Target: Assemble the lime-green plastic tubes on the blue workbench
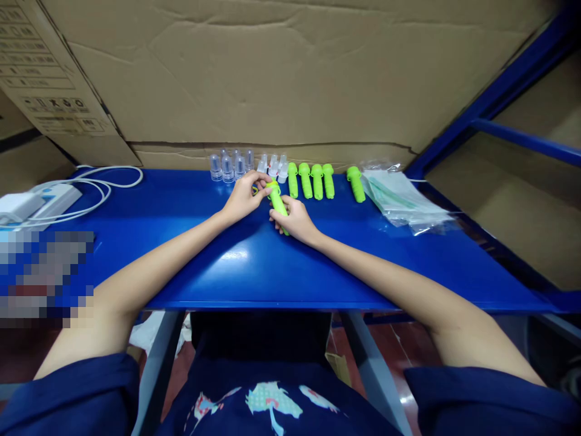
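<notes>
A lime-green flashlight-shaped tube (pixel 278 204) is held tilted above the table, its wider head away from me. My left hand (pixel 246 195) pinches the head end between thumb and fingers, partly covering it. Around the lower body of the same tube, my right hand (pixel 296 220) is closed, its thumb on the near side. Just behind my hands stand several clear domed plastic pieces (pixel 215 168) and some narrower translucent pieces with white bases (pixel 282 169). To their right, several matching green tubes (pixel 317 181) lie side by side, and one more green tube (pixel 356 184) lies apart.
A stack of clear plastic bags (pixel 402 197) lies on the right of the blue table (pixel 236 278). White cables (pixel 106 188) and a power strip (pixel 59 200) are at the left. Cardboard (pixel 290 79) walls the back, and a blue metal frame (pixel 494 103) rises at right.
</notes>
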A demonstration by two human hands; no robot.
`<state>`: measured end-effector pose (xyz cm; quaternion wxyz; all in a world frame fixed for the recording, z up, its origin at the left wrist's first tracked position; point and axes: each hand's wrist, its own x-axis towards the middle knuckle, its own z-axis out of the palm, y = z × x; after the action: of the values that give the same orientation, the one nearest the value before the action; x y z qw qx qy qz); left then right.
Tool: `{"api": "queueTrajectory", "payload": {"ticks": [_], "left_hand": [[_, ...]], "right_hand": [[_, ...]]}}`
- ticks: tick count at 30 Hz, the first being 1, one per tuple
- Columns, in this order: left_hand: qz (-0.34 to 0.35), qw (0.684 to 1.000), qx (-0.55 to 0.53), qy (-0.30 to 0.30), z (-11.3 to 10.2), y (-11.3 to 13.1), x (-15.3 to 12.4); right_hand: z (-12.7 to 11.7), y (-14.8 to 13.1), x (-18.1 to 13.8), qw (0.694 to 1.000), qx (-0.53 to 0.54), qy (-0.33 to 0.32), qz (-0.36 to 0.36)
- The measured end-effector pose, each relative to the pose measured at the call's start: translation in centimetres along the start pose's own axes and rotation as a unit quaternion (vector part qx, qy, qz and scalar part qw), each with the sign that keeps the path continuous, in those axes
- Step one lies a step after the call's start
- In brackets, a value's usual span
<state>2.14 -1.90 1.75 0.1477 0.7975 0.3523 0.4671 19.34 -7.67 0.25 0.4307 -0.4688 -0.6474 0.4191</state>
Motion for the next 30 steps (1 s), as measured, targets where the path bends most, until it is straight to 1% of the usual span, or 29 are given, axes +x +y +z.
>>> {"api": "queueTrajectory", "payload": {"ticks": [3,7,10,16,24,30], "left_hand": [[-0.003,1.0,0.005,-0.002,0.1,-0.06,-0.06],[-0.005,1.0,0.01,0.011,0.25,0.13,-0.25],[0.004,1.0,0.013,0.019,0.26,0.25,-0.27],[0.021,0.999,0.026,0.017,0.1,0.06,-0.16],[0.013,0.999,0.043,0.02,0.15,-0.02,-0.16],[0.005,1.0,0.007,-0.012,-0.31,-0.04,0.1]], "right_hand": [[0.02,0.0,0.05,1.0,0.002,0.0,0.003],[0.01,0.01,0.09,1.0,0.004,-0.002,0.006],[0.0,-0.04,0.1,1.0,0.003,0.001,-0.001],[0.04,-0.11,0.12,1.0,0.0,-0.001,-0.005],[0.0,0.01,0.14,1.0,-0.003,0.001,-0.003],[0.03,-0.4,0.01,1.0,-0.016,0.002,0.006]]}}
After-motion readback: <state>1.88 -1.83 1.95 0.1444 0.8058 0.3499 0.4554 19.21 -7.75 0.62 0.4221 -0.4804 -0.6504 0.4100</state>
